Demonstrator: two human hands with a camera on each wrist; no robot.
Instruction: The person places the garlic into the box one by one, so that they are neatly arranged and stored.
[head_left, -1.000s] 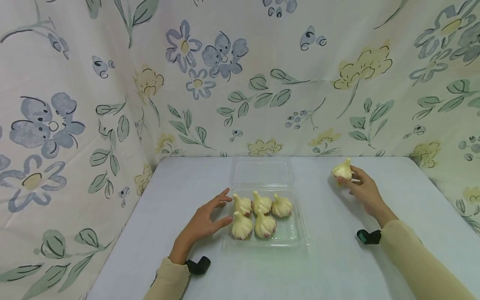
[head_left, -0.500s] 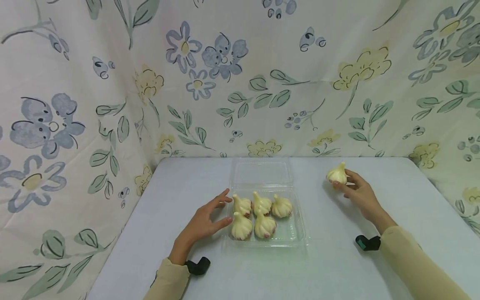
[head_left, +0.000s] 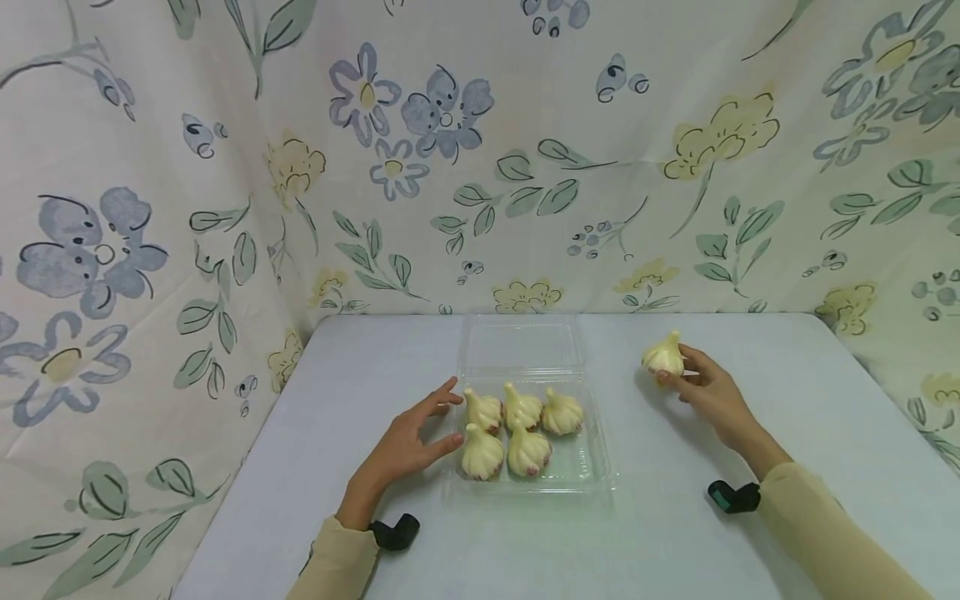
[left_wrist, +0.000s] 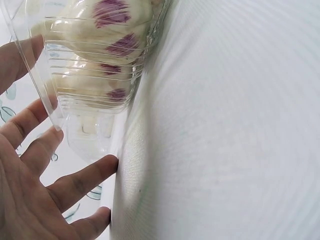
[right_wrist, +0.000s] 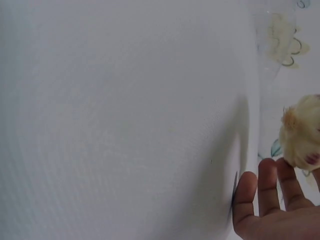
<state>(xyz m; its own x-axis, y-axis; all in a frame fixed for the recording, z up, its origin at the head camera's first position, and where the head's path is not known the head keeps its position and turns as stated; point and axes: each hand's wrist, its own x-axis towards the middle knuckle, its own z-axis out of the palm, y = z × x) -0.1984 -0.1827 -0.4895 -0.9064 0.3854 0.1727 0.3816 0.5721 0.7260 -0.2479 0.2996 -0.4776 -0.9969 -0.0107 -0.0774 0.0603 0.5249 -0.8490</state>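
Observation:
In the head view, my right hand pinches a garlic bulb above the table, right of a clear plastic clamshell box. The right wrist view shows that same garlic bulb at its right edge, with the fingertips under it. Several garlic bulbs sit in the box in two rows; the front right part of the box holds none. My left hand is at the box's left side, fingers spread. In the left wrist view its fingertips touch the box's rim, and purple-streaked garlic shows through the ribbed wall.
The box's clear lid lies folded back toward the rear of the white table. A floral curtain hangs behind and beside the table. A black camera mount sits at each wrist.
My right hand has moved left and slightly nearer with the garlic bulb, toward the box. My left hand and the bulbs in the box have stayed in place.

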